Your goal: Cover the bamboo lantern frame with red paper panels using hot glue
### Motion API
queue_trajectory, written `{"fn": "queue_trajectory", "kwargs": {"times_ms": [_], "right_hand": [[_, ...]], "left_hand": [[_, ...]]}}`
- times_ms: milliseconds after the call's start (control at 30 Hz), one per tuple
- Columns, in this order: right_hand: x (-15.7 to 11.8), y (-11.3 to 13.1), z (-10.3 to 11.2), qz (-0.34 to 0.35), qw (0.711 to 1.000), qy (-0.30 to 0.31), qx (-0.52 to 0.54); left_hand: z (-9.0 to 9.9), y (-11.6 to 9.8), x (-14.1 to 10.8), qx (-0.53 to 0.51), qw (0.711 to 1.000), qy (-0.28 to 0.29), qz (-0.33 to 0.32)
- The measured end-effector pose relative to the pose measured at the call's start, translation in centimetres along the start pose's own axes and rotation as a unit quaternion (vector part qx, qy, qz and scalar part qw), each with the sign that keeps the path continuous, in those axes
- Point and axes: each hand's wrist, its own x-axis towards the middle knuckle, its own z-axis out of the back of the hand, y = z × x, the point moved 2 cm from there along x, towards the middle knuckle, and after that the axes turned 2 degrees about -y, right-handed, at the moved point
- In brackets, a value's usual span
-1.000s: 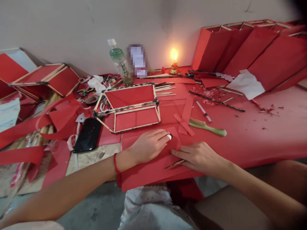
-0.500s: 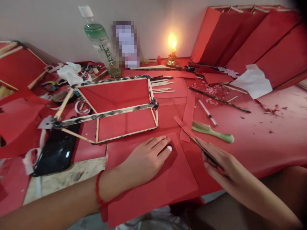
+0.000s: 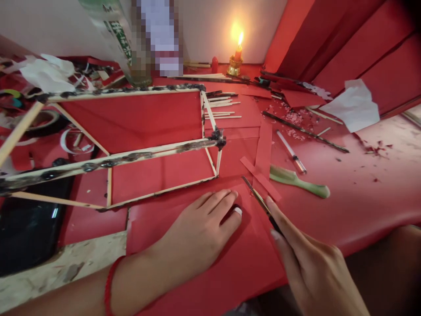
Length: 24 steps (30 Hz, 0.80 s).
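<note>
My left hand [image 3: 205, 224] lies flat, fingers extended, on a sheet of red paper [image 3: 243, 263] at the table's front. In my right hand [image 3: 312, 259] is a slim craft knife [image 3: 261, 202], its narrow blade pointing up and left over the sheet's upper right edge. I cannot make out whether the tip touches the paper. A narrow red paper strip [image 3: 261, 179] lies just beyond the blade, crossing a wider strip [image 3: 264, 140]. Behind my left hand stands a wooden stick frame [image 3: 164, 150] with dark glue along its joints and red paper on its sides.
A lit candle [image 3: 238, 53] burns in a gold holder at the back. A green comb [image 3: 299, 182] and a pen [image 3: 291, 151] lie at right, near thin sticks [image 3: 305, 131] and crumpled tissue [image 3: 355, 107]. A black phone [image 3: 33, 228] and a bottle [image 3: 118, 44] are at left.
The view has moved closer and lower. The knife has shifted from beside the narrow strip to the edge of the red sheet, its blade now plainer. My left hand stays on the sheet.
</note>
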Motion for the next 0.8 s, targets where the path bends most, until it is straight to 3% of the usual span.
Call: {"fn": "queue_trajectory", "kwargs": {"times_ms": [233, 800], "right_hand": [[-0.6, 0.8, -1.2, 0.043, 0.999, 0.003, -0.025], [-1.7, 0.3, -1.8, 0.032, 0.999, 0.01, -0.025]], "left_hand": [[0.1, 0.1, 0.1, -0.021, 0.999, 0.02, 0.013], [0.2, 0.1, 0.1, -0.033, 0.998, 0.041, 0.016]]}}
